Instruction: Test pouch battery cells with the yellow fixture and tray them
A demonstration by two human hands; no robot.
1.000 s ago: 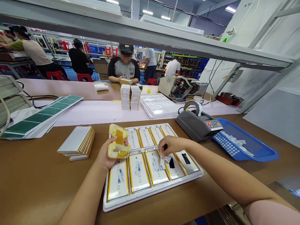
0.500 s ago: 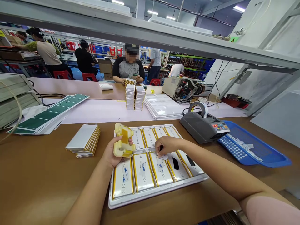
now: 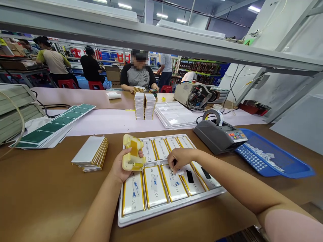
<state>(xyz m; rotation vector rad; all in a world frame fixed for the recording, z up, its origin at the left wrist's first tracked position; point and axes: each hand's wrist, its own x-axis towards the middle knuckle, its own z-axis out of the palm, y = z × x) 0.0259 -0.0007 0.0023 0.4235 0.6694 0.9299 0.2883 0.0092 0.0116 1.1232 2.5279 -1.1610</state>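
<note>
My left hand (image 3: 121, 165) is closed round a pale yellow block-shaped fixture (image 3: 133, 153) with an amber strip, over the left part of a white tray (image 3: 151, 214). Two rows of flat white cells with yellow edges lie in the tray. My right hand (image 3: 179, 159) is pinched over the front-row middle cell (image 3: 176, 190), holding the end of a small clear and white strip (image 3: 180, 172). Blue-printed tape lies on this cell and on the two front cells left of it, such as the leftmost (image 3: 133, 198). Black patches (image 3: 189, 176) mark the two front cells at right.
A stack of cells (image 3: 89, 151) stands left of the tray. A tape dispenser (image 3: 219, 136) and a blue basket (image 3: 277, 161) are at right. Behind are cell stacks (image 3: 145, 106), white trays (image 3: 174, 114) and green sheets (image 3: 55, 126). A person (image 3: 138, 75) sits across; a shelf beam (image 3: 161, 40) crosses above.
My right hand has shifted slightly, and the strip at its fingers has moved a little right and down. My left hand still holds the fixture. The camera view has tilted slightly.
</note>
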